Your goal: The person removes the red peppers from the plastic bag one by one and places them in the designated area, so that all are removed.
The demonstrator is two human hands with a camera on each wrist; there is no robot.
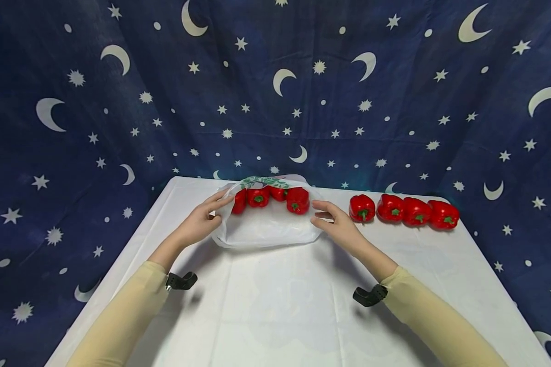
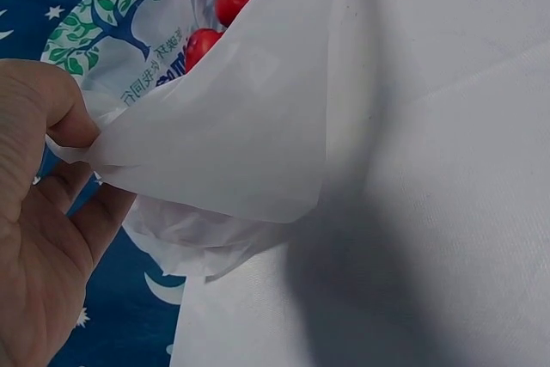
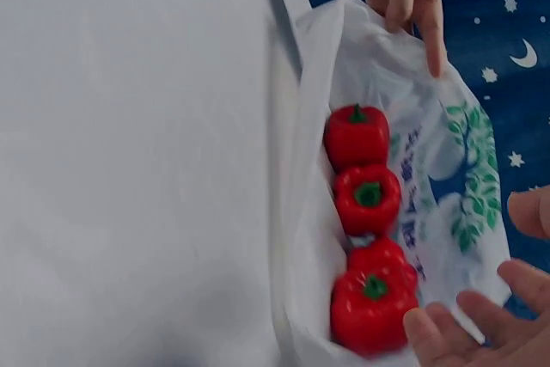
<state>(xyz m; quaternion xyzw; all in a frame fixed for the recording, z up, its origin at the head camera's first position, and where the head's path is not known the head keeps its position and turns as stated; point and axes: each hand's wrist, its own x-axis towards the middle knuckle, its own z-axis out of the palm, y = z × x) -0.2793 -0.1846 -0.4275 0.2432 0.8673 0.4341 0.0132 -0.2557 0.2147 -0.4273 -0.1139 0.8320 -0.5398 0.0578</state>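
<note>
The left grip (image 1: 198,223) pinches the rim of a thin white plastic bag (image 1: 268,238); the right grip (image 1: 339,225), loose and holding nothing, is at the opposite edge — touching or not, I cannot tell. Between the grips, inside the bag, lie four glossy red bell peppers (image 1: 298,201). Beyond the right grip, four matching peppers (image 1: 416,212) line the white-covered surface (image 1: 275,306). The limp film could sag shut — likeliest if that one pinch slips.

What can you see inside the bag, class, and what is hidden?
Four red peppers lie inside the bag, one partly covered by another. Their undersides, and the bag directly beneath them, cannot be seen.
</note>
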